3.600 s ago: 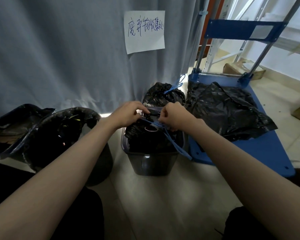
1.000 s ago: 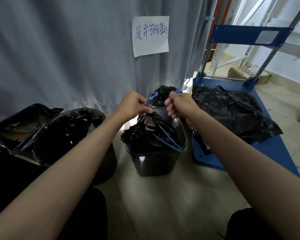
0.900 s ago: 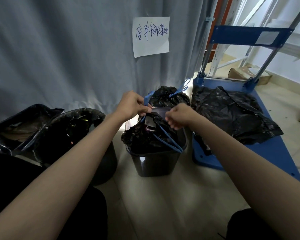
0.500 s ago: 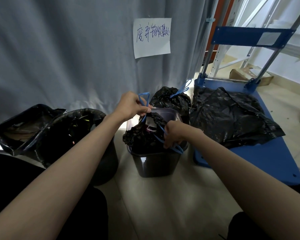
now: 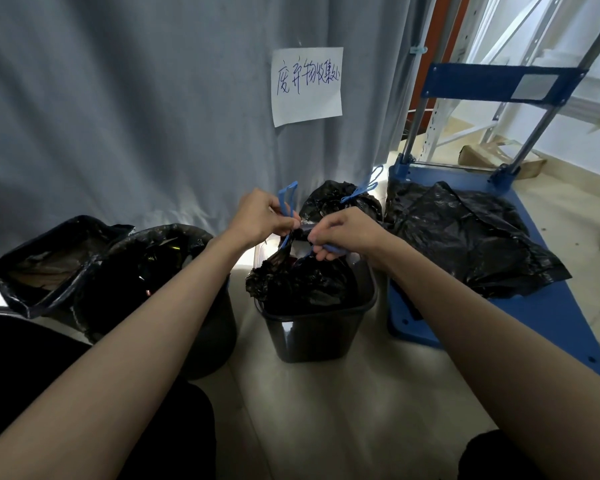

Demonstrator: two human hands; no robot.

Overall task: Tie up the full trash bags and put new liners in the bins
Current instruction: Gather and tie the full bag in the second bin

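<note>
A black trash bag (image 5: 302,278) with its neck gathered sits in a small dark square bin (image 5: 312,334) in the middle of the floor. My left hand (image 5: 260,218) grips one blue drawstring loop (image 5: 286,202), which sticks up above my fingers. My right hand (image 5: 340,233) pinches the other blue drawstring just above the bag's neck. Both hands are close together over the bin. Behind the bin stands a tied black bag (image 5: 340,202) with a blue bow on top.
Two bins with open black liners stand at the left, a round bin (image 5: 160,268) and a square bin (image 5: 49,261). A blue platform cart (image 5: 548,306) at the right carries loose black bags (image 5: 465,237). A grey curtain with a paper sign (image 5: 307,85) hangs behind.
My right hand dropped to the bin's front rim, caught the lower blue drawstring and came back up beside my left hand. My left hand stayed put, holding its loop.
</note>
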